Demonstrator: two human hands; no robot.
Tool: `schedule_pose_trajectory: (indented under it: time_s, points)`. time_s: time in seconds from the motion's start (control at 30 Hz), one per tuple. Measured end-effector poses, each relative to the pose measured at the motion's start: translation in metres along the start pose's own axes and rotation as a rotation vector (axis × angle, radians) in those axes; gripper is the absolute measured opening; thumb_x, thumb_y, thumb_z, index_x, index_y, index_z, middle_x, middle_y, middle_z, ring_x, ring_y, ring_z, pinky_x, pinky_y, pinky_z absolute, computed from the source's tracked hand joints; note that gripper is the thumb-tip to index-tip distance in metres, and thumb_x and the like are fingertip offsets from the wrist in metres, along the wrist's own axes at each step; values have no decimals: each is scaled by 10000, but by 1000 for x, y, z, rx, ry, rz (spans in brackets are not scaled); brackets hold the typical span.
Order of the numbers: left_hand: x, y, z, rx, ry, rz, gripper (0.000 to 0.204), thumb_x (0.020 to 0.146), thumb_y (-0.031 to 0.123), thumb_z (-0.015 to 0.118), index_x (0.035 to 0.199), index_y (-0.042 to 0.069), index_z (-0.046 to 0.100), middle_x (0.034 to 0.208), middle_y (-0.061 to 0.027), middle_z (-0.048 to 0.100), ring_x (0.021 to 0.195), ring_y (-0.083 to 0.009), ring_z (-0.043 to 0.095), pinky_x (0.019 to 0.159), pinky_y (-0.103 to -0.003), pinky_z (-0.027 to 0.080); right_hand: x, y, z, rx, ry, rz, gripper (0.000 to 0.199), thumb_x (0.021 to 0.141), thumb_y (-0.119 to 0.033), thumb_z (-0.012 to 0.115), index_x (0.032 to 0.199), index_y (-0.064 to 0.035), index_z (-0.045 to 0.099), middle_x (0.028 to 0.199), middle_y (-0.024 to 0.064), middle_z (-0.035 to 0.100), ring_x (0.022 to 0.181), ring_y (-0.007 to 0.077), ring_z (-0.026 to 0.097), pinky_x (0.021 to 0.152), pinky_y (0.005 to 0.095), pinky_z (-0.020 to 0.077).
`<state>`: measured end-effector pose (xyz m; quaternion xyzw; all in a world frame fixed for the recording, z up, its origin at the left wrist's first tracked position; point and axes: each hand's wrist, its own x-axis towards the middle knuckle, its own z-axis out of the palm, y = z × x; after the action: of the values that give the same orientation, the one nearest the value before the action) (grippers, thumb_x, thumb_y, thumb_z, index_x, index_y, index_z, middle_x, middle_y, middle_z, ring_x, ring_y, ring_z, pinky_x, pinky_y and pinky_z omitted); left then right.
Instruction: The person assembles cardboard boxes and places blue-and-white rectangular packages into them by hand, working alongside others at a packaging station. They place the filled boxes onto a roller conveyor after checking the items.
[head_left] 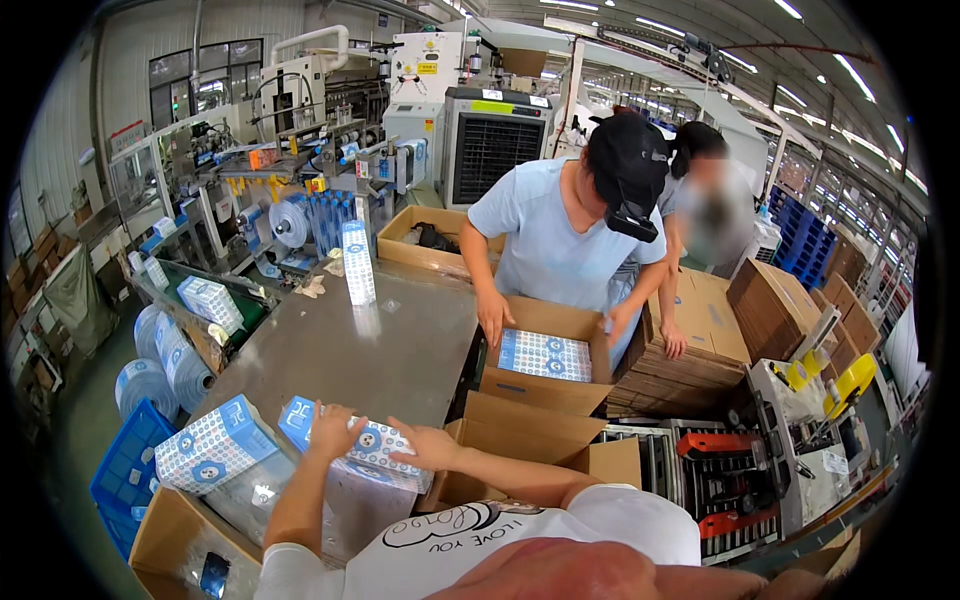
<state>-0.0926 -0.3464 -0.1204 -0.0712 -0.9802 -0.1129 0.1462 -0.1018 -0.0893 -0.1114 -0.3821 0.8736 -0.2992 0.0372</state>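
Left hand (338, 434) in head view curled over blue-and-white pack (374, 452) toward its left end; right hand (426, 447) gripping same pack at right end. Pack at near side of metal desk (285, 345), between patterned box (215, 448) at left and open carton (525, 424) at right. Upright pack (358, 265) farther back; co-worker (555, 225) touching filled carton (540, 391).

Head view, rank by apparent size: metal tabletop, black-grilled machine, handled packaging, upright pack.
1. Metal tabletop
2. Black-grilled machine
3. Handled packaging, partly covered
4. Upright pack
Handled packaging looks nearer than upright pack; true sizes unsure.
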Motion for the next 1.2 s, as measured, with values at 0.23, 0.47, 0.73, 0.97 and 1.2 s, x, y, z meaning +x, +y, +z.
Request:
schedule_pose_trajectory:
  time_s: [0.23,0.47,0.73,0.97,1.2]
  points:
    - [-15,-34,-12,59,-157,-229,532,973,441,415,776,71,742,890,-152,705,970,-320,618,949,-468,390,11,70,34,503,-143,429,456,948,-424,588,1086,-3,693,931,117,729,813,158,649,744,331,520]
    - [-34,-36,-17,-264,39,-64,334,903,397,583,853,94,713,834,-88,688,907,-291,621,913,-435,423,120,94,44,85,-520,282,223,913,-178,624,1052,-16,690,852,70,722,762,155,654,732,320,526]
    - [-69,-47,-50,-127,-186,539,1076,590,442,852,1430,-13,355,1114,-121,563,1086,-279,531,986,-398,376,350,-52,79,-241,70,-335,721,855,-327,689,1400,12,362,1349,259,496,1282,405,444,1090,469,328]
    - [-77,-73,-77,-343,-51,326,974,644,299,850,1435,4,364,1129,-147,558,1077,-311,537,964,-417,399,267,-31,55,-301,-139,-197,741,796,-322,729,1365,19,399,1369,230,485,1241,359,469,1057,448,354]
    - [-44,-113,-154,-1612,530,-238,681,822,98,713,1412,22,380,1307,-155,553,1183,-321,557,1026,-444,445,198,-44,-7,-276,-179,-67,686,885,-311,611,1463,-56,344,1461,158,421,1321,288,403,1096,420,305]
